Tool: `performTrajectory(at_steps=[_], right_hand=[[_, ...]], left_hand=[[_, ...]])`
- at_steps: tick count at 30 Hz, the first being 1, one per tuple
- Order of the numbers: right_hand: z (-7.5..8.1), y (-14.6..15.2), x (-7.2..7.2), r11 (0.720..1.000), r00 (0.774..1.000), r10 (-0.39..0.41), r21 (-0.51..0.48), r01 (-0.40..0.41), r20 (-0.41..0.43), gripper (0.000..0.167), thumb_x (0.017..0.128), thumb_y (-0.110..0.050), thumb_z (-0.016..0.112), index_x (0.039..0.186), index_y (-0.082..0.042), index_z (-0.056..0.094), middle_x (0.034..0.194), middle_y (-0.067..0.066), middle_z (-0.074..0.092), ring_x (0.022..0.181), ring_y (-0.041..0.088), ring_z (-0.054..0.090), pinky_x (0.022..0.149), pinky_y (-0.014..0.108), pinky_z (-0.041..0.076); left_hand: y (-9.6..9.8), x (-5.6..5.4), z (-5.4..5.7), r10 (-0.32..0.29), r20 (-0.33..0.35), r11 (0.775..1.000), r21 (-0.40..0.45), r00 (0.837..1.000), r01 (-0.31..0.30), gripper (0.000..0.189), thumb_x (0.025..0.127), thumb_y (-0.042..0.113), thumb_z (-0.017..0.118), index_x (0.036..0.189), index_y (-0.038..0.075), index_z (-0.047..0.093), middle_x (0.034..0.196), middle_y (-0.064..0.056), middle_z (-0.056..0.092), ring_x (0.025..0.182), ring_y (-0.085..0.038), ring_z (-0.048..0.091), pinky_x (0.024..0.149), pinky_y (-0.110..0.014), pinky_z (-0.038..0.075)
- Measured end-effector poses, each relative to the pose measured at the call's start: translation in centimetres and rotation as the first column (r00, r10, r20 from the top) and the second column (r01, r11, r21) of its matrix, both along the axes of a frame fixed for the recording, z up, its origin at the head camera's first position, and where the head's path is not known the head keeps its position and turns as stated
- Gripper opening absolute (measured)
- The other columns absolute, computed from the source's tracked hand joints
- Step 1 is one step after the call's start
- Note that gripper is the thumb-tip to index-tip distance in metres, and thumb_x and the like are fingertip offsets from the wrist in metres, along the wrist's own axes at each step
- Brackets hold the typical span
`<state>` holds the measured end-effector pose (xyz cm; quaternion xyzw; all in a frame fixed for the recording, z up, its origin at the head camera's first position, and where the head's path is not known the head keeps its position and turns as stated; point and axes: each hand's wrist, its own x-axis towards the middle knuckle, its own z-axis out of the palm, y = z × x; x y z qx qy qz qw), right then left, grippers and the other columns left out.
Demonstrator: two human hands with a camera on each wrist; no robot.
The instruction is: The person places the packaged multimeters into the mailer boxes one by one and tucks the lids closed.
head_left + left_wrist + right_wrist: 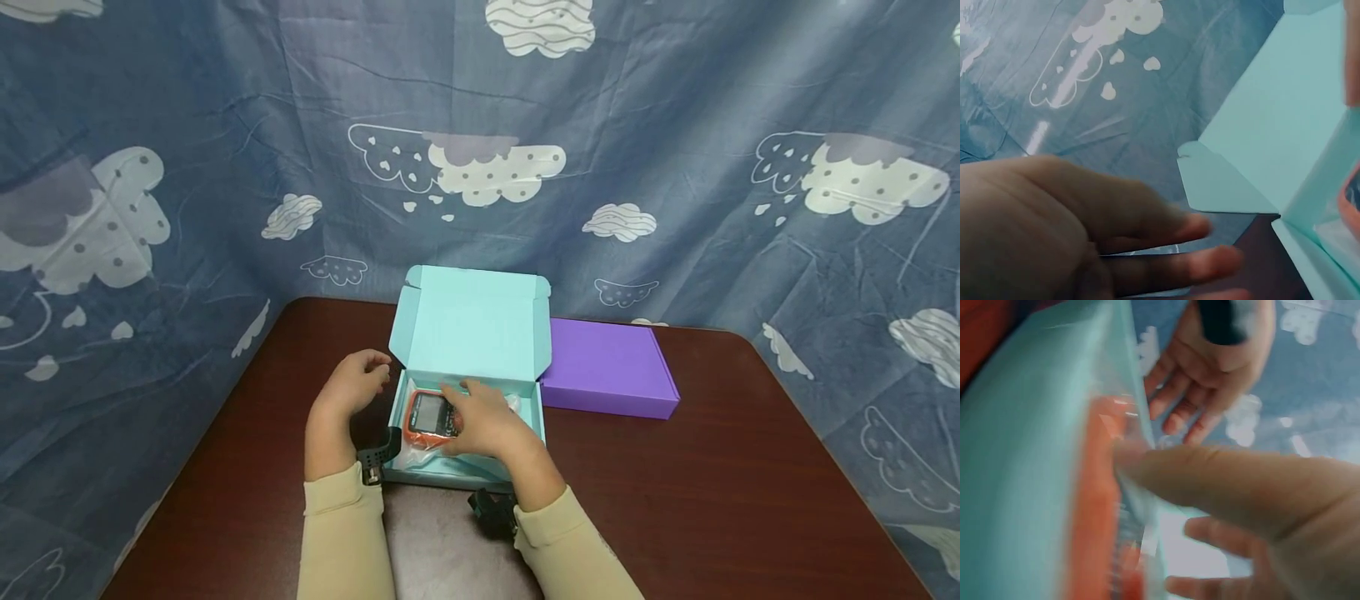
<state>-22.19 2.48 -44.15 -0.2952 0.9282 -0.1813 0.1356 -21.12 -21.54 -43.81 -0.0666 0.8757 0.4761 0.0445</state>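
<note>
An orange-edged multimeter [431, 416] with a grey screen lies in clear plastic wrap inside an open mint-green box [480, 478]. My right hand [486, 421] reaches over it from the right, fingers spread across its right part. In the right wrist view, the thumb [1141, 464] meets the blurred orange edge; the fingertips [1200, 529] appear clear of it. Part of the multimeter is hidden under that hand. Left of the box, my left hand [351, 385] hovers with loosely bent fingers and holds nothing. Its fingers [1210, 262] point toward the box's side flap.
The raised lid [480, 321] leans back toward the cloud-patterned blue cloth [465, 233]. To the right, a closed purple box [611, 367] lies beside the mint box. Both boxes rest on a dark brown table [712, 483].
</note>
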Motion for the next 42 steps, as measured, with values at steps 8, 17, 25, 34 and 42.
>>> performTrajectory(at_steps=[8,17,25,34,42], right_hand=[[2.6,3.1,-1.3,0.879,0.947,-0.305,-0.414,0.238,-0.104,0.059,0.097,-0.015,0.066,0.153,-0.014,0.049,0.148,0.015,0.046,0.128,0.036,0.053,0.097,0.056,0.047],[2.0,7.2,-3.5,0.780,0.872,-0.486,-0.418,0.465,0.062,0.078,0.093,-0.003,0.051,0.162,0.001,0.015,0.162,0.027,0.026,0.148,0.042,0.028,0.116,0.059,0.027],[2.4,7.6,-3.2,0.755,0.856,-0.500,-0.416,0.507,0.136,0.078,0.096,-0.010,0.052,0.164,-0.007,0.014,0.155,0.030,0.039,0.136,0.049,0.045,0.105,0.066,0.039],[2.9,6.9,-2.8,0.681,0.849,-0.481,-0.515,0.520,0.221,0.075,0.095,-0.007,0.052,0.163,-0.005,0.021,0.152,0.030,0.044,0.138,0.046,0.046,0.107,0.058,0.041],[3.6,7.2,-2.7,0.564,0.770,-0.517,-0.528,0.635,0.374,0.070,0.097,-0.009,0.050,0.163,-0.011,0.026,0.149,0.023,0.046,0.136,0.043,0.046,0.103,0.054,0.045]], left_hand=[[-0.2,0.1,0.7,0.151,-0.099,0.979,0.150,0.984,-0.135,0.048,0.109,0.013,0.040,0.155,-0.003,0.038,0.154,-0.027,0.039,0.142,-0.043,0.039,0.112,-0.059,0.035],[1.3,-0.6,1.3,0.119,-0.058,0.940,0.329,0.991,-0.093,0.063,0.109,0.014,0.042,0.163,-0.001,0.013,0.165,-0.029,0.016,0.152,-0.042,0.019,0.119,-0.054,0.026],[1.7,-0.5,1.5,0.087,-0.064,0.934,0.352,0.994,-0.059,0.063,0.109,0.016,0.045,0.163,0.003,0.017,0.164,-0.029,0.021,0.152,-0.041,0.022,0.118,-0.056,0.027],[1.9,-0.4,1.4,0.046,-0.118,0.917,0.400,0.992,0.005,0.057,0.108,0.011,0.047,0.160,0.000,0.027,0.153,-0.031,0.042,0.137,-0.044,0.046,0.112,-0.055,0.037],[2.3,-0.3,1.6,0.063,-0.127,0.939,0.344,0.990,-0.016,0.053,0.106,0.012,0.050,0.156,-0.003,0.036,0.141,-0.029,0.054,0.124,-0.041,0.055,0.104,-0.054,0.044]])
